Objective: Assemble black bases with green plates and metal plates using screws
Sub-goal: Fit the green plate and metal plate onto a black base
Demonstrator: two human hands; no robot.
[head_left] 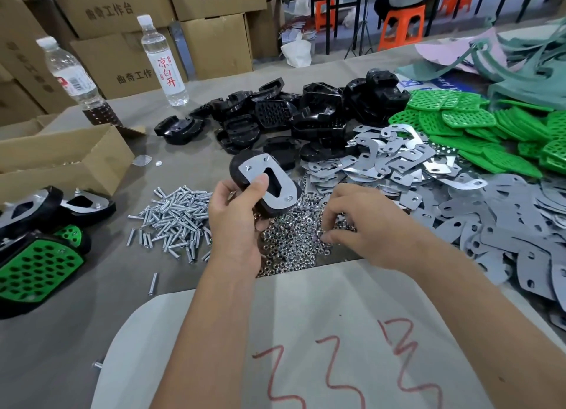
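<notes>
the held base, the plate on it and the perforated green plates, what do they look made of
The base in the left hand looks like moulded black plastic: glossy with rounded edges. The plate on it looks like sheet metal: flat, thin, dull silver with punched holes. The green plates look like plastic: vivid uniform colour, moulded hole grid. All judged from look alone.

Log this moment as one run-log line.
left hand: holds black base with metal plate on top | right hand: fingers in nut pile | screws: loose, left of nuts

Bare table [122, 286] near-left; screws [171, 222], nuts [294, 249], plates [505, 225] crowd rest.
</notes>
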